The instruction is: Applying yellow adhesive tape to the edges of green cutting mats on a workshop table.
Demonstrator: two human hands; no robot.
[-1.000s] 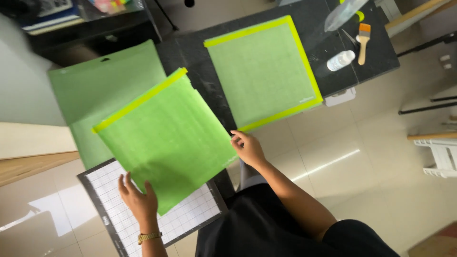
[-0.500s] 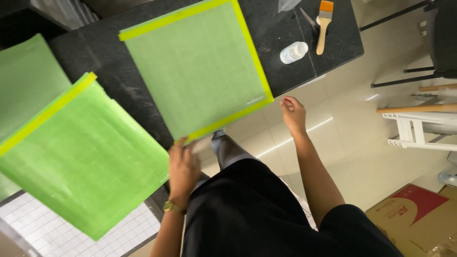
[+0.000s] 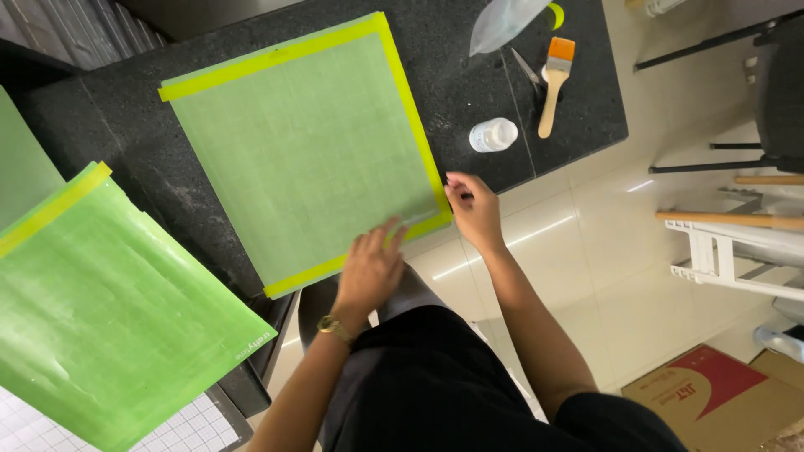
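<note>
Since half a second ago: left hand point(image 3: 370, 269) moved from the near edge of the green mat point(image 3: 301, 151) onto its yellow border, fingers spread and lying flat on the mat's near edge; right hand point(image 3: 474, 209) moved in from open air over the floor to the mat's near right corner, fingers curled and pinching that corner. Green mat in the same place on the dark stone counter point(image 3: 469, 92), near edge hanging slightly past the counter's lip. Second green mat point(image 3: 109, 326) lower left, now resting untouched over a white gridded board point(image 3: 188, 423).

Counted: two green mats fully shown, plus a sliver of a third green sheet point(image 3: 21, 167) at the far left; one brush point(image 3: 554, 79) with an orange band and wooden handle; one small white bottle point(image 3: 492, 135) just beside the brush; one clear plastic bag point(image 3: 507, 21); one pair of scissors point(image 3: 526, 69), partly hidden; one gold wristwatch point(image 3: 333, 327) on the left wrist; one cardboard box point(image 3: 720, 402) on the tiled floor, lower right
</note>
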